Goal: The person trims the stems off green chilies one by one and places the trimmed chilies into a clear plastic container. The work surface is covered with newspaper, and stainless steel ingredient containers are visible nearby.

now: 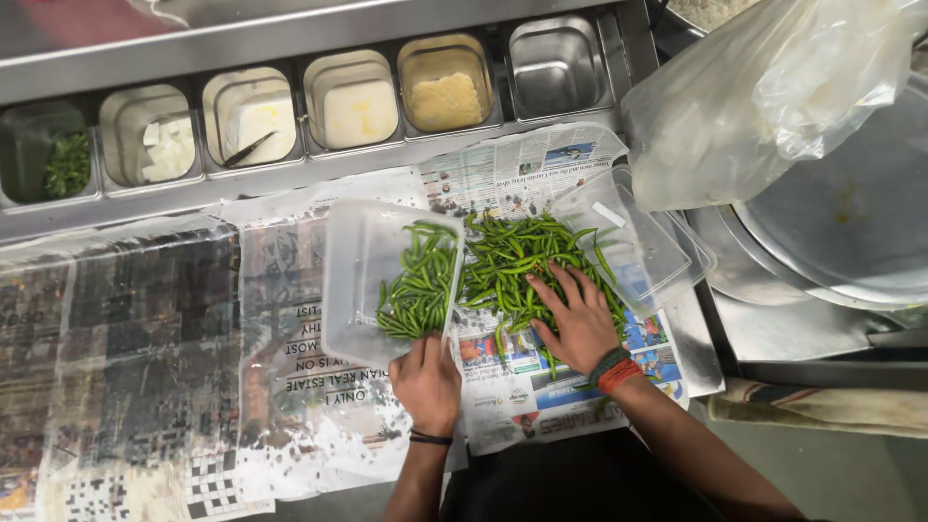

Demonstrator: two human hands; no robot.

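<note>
Here, sheets of newspaper (145,367) are covering the counter, running below a steel rail of inset containers (338,101) holding chopped greens, white pieces and pale pastes. At the right, a big crumpled plastic bag (754,97) is sagging over steel plates (841,232). A clear plastic tub (362,266) is tilting on its side at the middle, partly filled with green chillies (420,285), while a bigger heap of chillies (512,256) is lying loose on the paper just beside its mouth. A clear lid (628,237) is resting at the heap's far right. The left hand (425,382) is gripping the tub's near edge, fingers curled around it. The right hand (580,319) is lying flat on the loose heap, fingers spread.
</note>
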